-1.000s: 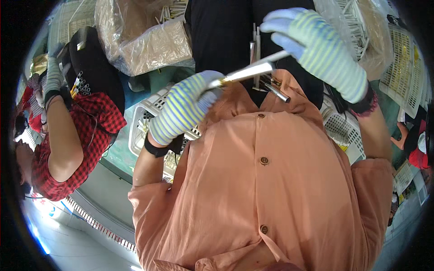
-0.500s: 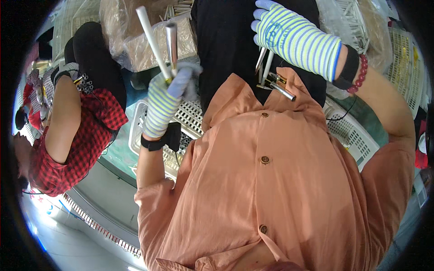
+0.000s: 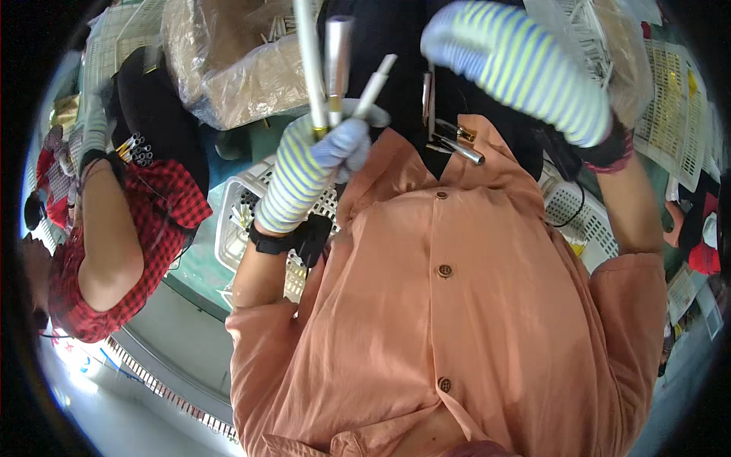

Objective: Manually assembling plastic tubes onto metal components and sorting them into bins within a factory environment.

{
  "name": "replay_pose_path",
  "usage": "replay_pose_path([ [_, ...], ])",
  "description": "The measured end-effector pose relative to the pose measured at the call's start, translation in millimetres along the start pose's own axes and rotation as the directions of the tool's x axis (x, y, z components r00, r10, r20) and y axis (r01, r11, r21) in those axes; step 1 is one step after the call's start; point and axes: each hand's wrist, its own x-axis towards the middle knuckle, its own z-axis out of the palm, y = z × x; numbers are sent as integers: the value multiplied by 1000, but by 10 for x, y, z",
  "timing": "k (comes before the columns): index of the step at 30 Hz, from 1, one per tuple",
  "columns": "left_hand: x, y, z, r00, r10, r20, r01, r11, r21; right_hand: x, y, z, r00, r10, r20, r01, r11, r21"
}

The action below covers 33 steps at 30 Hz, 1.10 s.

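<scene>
Currently, left hand grasps a long white rod, a silver tube and a short white stick, ends fanned above the fist. Right hand, well to its right, has blurred, curled fingers; cannot tell if it holds anything. Metal-tipped pieces lie below, between both. Risk: uneven grip could let one slip; a low right-hand sweep could scatter the loose pieces.

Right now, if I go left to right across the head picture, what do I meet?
Another person's red checked shirt → the left hand, gripping a long white stick → the right hand → a pale mesh basket.
</scene>
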Motion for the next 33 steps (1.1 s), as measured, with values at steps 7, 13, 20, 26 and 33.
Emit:
replay_pose_path([
  [7,-101,-25,-87,993,-110,-44,111,993,39,-291,13,480,904,-282,320,413,769,-489],
  [13,-155,-60,-122,991,-130,-43,133,989,62,-216,-140,-111,917,63,394,-4,989,-148],
  [20,-60,119,-67,992,-105,70,90,978,187,-239,-182,-394,918,27,397,-38,999,21],
  [26,4,98,17,987,-29,158,-28,937,349,-356,-312,-350,968,-70,239,81,996,-37],
  [33,-1,-94,169,967,65,248,-152,924,351,-527,-332,-223,933,106,343,-152,982,109],
])
